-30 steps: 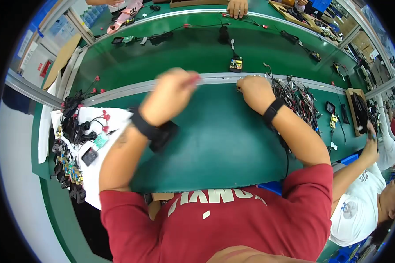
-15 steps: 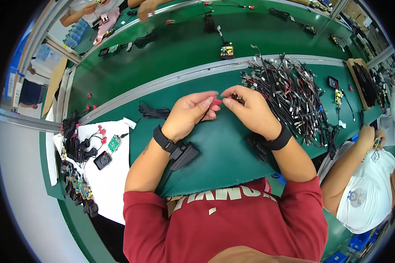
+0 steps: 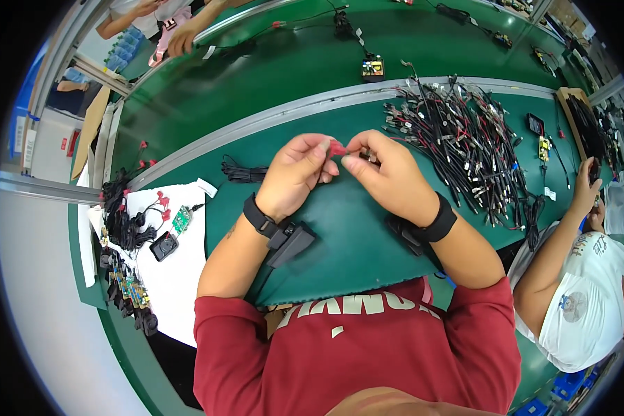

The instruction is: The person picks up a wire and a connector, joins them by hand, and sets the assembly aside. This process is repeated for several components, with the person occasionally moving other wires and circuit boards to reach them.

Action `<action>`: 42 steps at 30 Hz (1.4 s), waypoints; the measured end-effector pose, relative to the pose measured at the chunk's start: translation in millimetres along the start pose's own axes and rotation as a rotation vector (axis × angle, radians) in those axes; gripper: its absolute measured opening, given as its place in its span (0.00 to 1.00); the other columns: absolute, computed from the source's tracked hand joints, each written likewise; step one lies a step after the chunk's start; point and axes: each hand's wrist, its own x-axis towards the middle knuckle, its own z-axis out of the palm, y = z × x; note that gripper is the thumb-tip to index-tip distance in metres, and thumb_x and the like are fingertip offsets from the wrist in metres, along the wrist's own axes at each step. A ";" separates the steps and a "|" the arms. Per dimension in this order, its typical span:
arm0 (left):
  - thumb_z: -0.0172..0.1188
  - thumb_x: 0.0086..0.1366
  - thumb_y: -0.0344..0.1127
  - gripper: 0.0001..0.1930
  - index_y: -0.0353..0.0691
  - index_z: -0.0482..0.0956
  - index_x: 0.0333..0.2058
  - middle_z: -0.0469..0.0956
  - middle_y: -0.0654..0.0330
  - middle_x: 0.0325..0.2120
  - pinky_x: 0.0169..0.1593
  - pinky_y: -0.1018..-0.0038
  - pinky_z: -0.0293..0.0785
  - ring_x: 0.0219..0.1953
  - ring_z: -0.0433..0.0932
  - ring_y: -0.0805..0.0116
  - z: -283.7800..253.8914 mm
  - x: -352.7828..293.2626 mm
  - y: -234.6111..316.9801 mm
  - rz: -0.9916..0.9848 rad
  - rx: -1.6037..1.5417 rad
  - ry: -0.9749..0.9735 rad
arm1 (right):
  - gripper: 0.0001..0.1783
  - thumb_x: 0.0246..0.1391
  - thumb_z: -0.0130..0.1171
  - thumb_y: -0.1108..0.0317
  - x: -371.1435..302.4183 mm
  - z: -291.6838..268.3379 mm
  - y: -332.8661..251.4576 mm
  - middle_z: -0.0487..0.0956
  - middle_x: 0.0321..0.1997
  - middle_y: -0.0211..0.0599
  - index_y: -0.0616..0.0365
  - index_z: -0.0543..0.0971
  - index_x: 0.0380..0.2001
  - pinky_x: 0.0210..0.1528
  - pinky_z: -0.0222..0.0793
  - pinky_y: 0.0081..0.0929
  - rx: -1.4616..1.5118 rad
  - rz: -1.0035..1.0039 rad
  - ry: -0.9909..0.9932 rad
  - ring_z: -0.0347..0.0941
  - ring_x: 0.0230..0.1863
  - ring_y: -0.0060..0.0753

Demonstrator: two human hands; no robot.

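My left hand (image 3: 298,173) pinches a small red connector (image 3: 337,148) between thumb and fingertips, above the green mat (image 3: 340,229). My right hand (image 3: 388,177) meets it from the right. Its thumb and forefinger close at the red connector's right end, and a small dark part (image 3: 370,157) shows among its curled fingers, too covered to name. A thin red wire (image 3: 408,139) seems to run from behind the right hand toward the cable pile (image 3: 464,149). Left of my left hand lies a coiled black cable (image 3: 243,170).
On the left, a white cloth (image 3: 180,277) carries a green circuit board (image 3: 182,219), a black housing (image 3: 164,245) and black cables with red ends. A metal rail (image 3: 256,130) separates my mat from the green belt beyond. Co-workers' hands (image 3: 182,40) show at the far left and right.
My fingertips have come together on the red connector, which shows more plainly. The view has shifted slightly. The far-left co-worker's hand moved left; the right co-worker's hand rose with a dark thing.
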 end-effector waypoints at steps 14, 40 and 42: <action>0.48 0.60 0.33 0.09 0.34 0.70 0.36 0.73 0.58 0.29 0.20 0.86 0.56 0.17 0.59 0.82 14.8 -9.8 9.8 0.127 0.286 0.065 | 0.10 0.51 0.47 0.72 -0.9 -8.7 0.7 0.73 0.31 0.38 0.63 0.68 0.38 0.19 0.55 0.11 0.677 0.273 -0.126 0.63 0.23 0.16; 0.43 0.63 0.40 0.15 0.32 0.68 0.39 0.65 0.69 0.24 0.19 0.86 0.48 0.15 0.50 0.84 24.8 -16.1 20.7 -0.164 0.000 -0.026 | 0.09 0.52 0.47 0.68 -1.3 -14.1 0.7 0.74 0.23 0.34 0.61 0.68 0.23 0.21 0.56 0.14 0.492 0.151 -0.412 0.58 0.17 0.14; 0.43 0.63 0.40 0.15 0.32 0.68 0.38 0.64 0.70 0.23 0.19 0.87 0.47 0.15 0.50 0.84 26.3 -16.8 19.8 -0.200 -0.023 -0.019 | 0.11 0.51 0.47 0.68 -3.9 -14.5 0.2 0.71 0.20 0.31 0.63 0.69 0.19 0.24 0.57 0.18 0.268 0.209 -0.390 0.59 0.19 0.17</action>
